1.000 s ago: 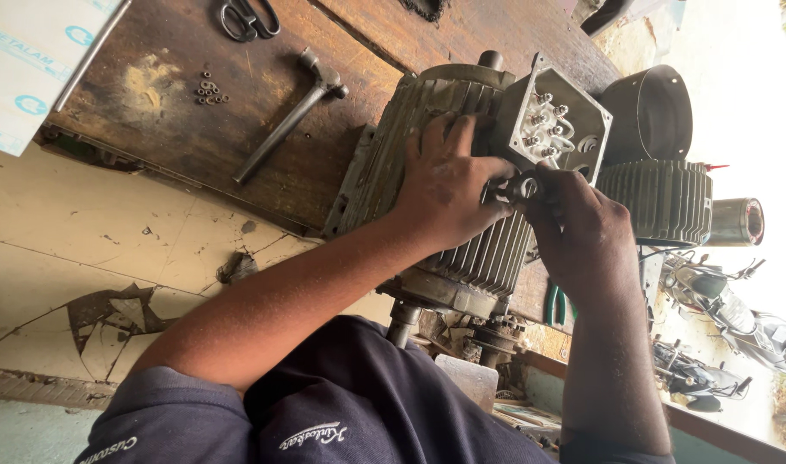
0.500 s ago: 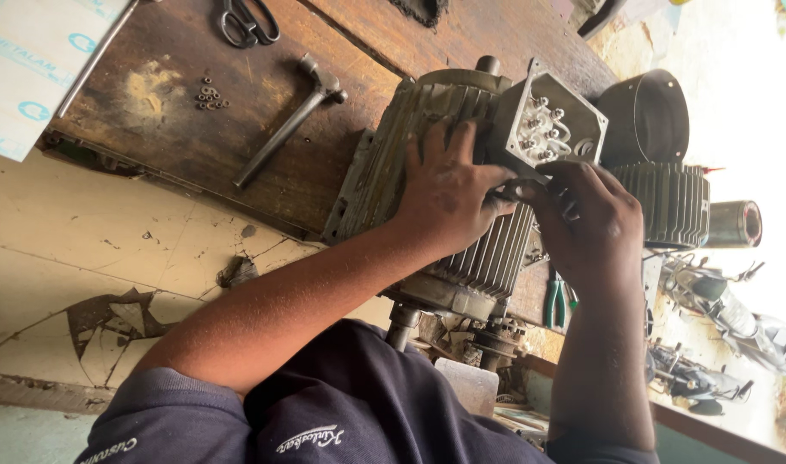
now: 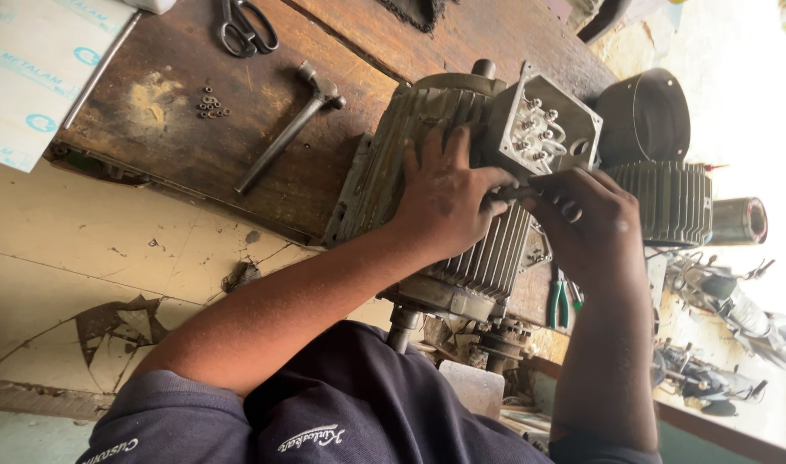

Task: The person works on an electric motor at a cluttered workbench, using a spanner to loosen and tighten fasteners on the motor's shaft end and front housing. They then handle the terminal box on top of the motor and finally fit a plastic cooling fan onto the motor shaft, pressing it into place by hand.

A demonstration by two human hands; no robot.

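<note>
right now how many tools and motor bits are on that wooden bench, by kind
finned motor body: 1, left hand flat on it, right hand beside the terminal box
loose finned part: 1
black round cover: 1
scissors: 1
metal wrench: 1
green-handled pliers: 1
pile of small nuts: 1
total: 7

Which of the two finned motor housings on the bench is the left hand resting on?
The nearer finned motor housing, carrying the open terminal box; the other finned housing lies untouched beyond the right hand.
</note>
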